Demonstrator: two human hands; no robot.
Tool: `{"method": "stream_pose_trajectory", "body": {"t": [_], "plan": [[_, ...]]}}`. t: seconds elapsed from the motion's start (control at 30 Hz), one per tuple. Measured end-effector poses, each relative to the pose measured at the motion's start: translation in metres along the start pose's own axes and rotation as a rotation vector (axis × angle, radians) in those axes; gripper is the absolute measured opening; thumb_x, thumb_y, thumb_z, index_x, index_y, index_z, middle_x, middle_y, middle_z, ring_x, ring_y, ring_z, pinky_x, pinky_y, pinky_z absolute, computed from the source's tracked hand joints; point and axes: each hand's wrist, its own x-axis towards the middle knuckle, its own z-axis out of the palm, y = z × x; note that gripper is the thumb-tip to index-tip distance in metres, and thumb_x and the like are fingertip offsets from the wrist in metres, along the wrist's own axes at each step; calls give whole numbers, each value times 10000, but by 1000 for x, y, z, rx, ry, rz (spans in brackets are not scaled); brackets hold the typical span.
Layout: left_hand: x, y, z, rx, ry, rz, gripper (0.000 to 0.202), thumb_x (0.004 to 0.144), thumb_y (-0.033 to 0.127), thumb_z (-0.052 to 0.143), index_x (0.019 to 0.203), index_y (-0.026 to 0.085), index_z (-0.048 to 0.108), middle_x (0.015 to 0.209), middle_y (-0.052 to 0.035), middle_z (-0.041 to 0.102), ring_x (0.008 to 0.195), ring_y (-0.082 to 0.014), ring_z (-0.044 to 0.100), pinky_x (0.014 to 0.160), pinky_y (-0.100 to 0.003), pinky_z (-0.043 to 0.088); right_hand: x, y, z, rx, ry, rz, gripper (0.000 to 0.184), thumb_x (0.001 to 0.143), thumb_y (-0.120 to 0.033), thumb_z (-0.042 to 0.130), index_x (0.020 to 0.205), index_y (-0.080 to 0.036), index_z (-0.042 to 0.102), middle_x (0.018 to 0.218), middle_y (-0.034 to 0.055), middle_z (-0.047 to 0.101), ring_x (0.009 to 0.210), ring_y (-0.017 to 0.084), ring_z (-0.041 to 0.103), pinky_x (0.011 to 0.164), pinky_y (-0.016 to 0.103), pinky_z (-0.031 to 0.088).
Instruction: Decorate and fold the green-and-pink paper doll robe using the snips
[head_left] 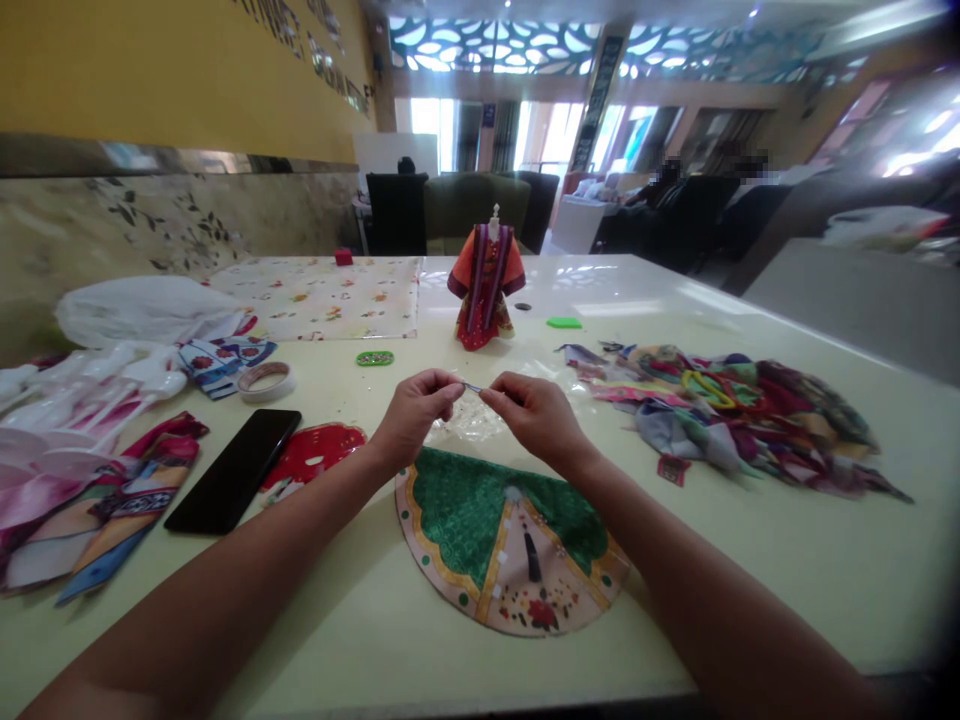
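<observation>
Just beyond the cloth, my left hand (417,410) and my right hand (537,412) face each other with fingers pinched. A short thin dark strand (472,388) spans the small gap between them; whether it is thread, wire or a needle I cannot make out. Below the hands lies a half-round piece of fabric (457,500), green with a gold scalloped border, a pale wedge with flowers and a dark tassel motif. Under and behind my fingers is a clear plastic bag (472,418), its contents too small to tell.
A miniature robe on a stand (489,285) stands ahead. Fabric scraps (750,420) with yellow-handled scissors (707,390) lie right. At left are a black phone (234,470), red fabric (319,455), a tape roll (266,381) and white plastic pieces (97,390). A green case (375,358) lies further back.
</observation>
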Motion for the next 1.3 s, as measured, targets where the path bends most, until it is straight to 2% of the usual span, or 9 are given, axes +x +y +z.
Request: {"method": "stream_pose_trajectory", "body": {"t": [0.13, 0.23, 0.33, 0.5, 0.73, 0.9, 1.1, 1.2, 1.3], "plan": [[1, 1, -2, 10, -14, 15, 180, 720, 287, 742, 774, 144, 648, 608, 45, 523, 519, -55, 445, 525, -195, 343, -1, -1, 1, -23, 8, -7, 326, 855, -442, 534, 643, -195, 550, 579, -20, 497, 574, 118, 398, 560, 266, 266], [2, 1, -3, 23, -23, 35, 174, 726, 282, 740, 774, 142, 647, 617, 44, 525, 521, -55, 447, 526, -196, 344, 1, 0, 3, 142, -34, 15, 343, 844, -438, 534, 612, -186, 536, 559, -26, 453, 570, 113, 386, 550, 262, 274], [2, 2, -4, 42, -33, 48, 175, 731, 288, 736, 766, 145, 642, 622, 43, 526, 521, -57, 447, 522, -199, 343, 1, 1, 5, 410, -113, 131, 343, 819, -465, 548, 636, -175, 566, 515, -50, 381, 522, 95, 334, 499, 248, 250], [3, 5, -5, 55, -53, 57, 181, 723, 288, 740, 757, 148, 631, 614, 42, 528, 521, -62, 451, 519, -202, 343, -1, -2, 4, 697, -261, 377, 358, 787, -518, 591, 681, -178, 558, 453, -98, 267, 422, 52, 169, 412, 225, 94], [0, 4, -1, 65, -87, 44, 166, 721, 281, 729, 759, 148, 638, 656, 28, 566, 529, -62, 457, 516, -201, 343, 0, 1, 1, 934, -392, 503, 367, 762, -555, 621, 733, -200, 535, 443, -114, 249, 401, 45, 92, 384, 213, 26], [0, 0, -1, 57, -56, 33, 182, 758, 316, 720, 786, 151, 650, 620, 36, 539, 532, -62, 458, 522, -195, 336, 1, 3, -3, 773, -329, 412, 397, 797, -579, 579, 736, -187, 561, 471, -97, 274, 424, 55, 143, 403, 225, 54], [2, -2, -2, 31, -12, 32, 216, 737, 339, 747, 797, 149, 663, 616, 37, 534, 529, -61, 446, 529, -198, 343, 3, 4, 0, 383, -144, 98, 375, 838, -504, 531, 675, -171, 588, 557, -38, 420, 546, 99, 363, 508, 243, 271], [2, -2, -1, 24, -15, 26, 223, 729, 343, 752, 799, 150, 666, 607, 38, 534, 526, -62, 447, 529, -198, 347, 1, 3, -1, 119, -45, -21, 338, 857, -455, 528, 663, -184, 585, 569, -21, 482, 576, 118, 408, 553, 260, 284], [1, -3, -1, 16, -21, 23, 210, 732, 333, 750, 792, 152, 663, 587, 42, 525, 520, -61, 445, 527, -194, 345, -1, 1, -3, -70, 26, -54, 311, 868, -456, 539, 709, -200, 615, 575, -14, 539, 556, 121, 423, 559, 267, 260]]}}
